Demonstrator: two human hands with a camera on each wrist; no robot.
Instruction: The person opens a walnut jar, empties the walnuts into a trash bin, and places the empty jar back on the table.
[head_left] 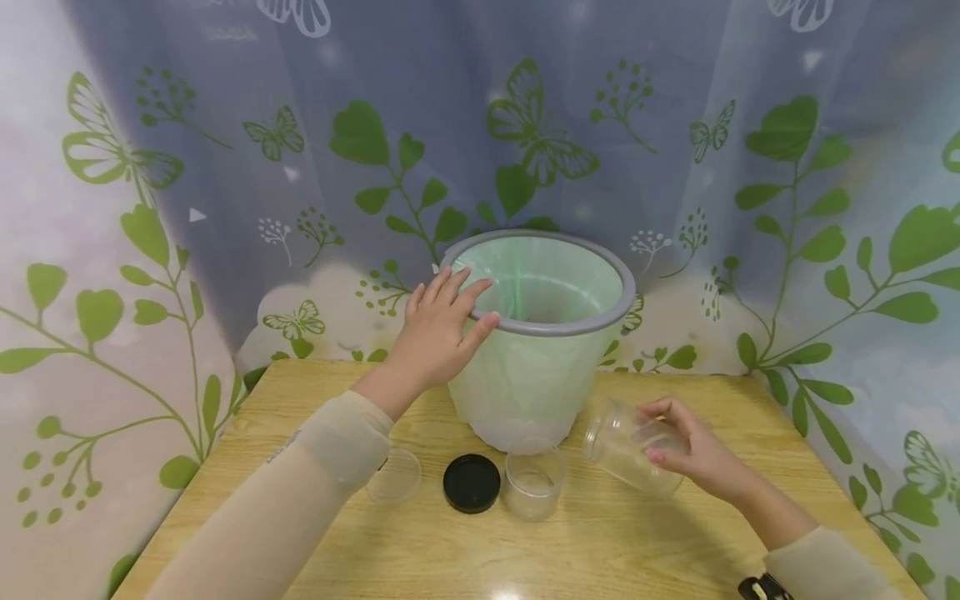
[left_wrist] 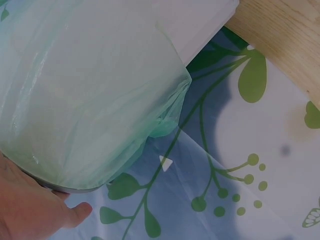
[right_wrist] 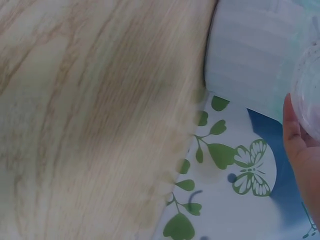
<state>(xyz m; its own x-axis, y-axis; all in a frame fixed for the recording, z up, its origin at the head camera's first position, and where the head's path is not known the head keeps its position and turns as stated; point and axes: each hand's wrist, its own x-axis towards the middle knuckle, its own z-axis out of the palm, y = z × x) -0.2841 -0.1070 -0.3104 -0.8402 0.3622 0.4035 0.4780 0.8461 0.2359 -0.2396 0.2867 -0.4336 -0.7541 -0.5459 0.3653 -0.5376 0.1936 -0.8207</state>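
Note:
A bin (head_left: 540, 367) with a grey rim, lined with a pale green bag, stands toward the back of the table. My left hand (head_left: 442, 329) rests on its near-left rim, fingers spread; in the left wrist view that hand (left_wrist: 35, 205) is partly cut off. To the bin's right, my right hand (head_left: 693, 446) grips a clear jar (head_left: 626, 450), tilted with its mouth toward the bin. The right wrist view shows only the edge of the jar (right_wrist: 312, 95) and part of the hand (right_wrist: 302, 155). Whether the jar touches the table is unclear.
In front of the bin are a clear round disc (head_left: 395, 477), a black lid (head_left: 471, 483) and a small clear container (head_left: 534, 487). Wooden table (head_left: 450, 558) lies beneath them. A leaf-and-butterfly patterned curtain (head_left: 420, 150) surrounds the back and sides.

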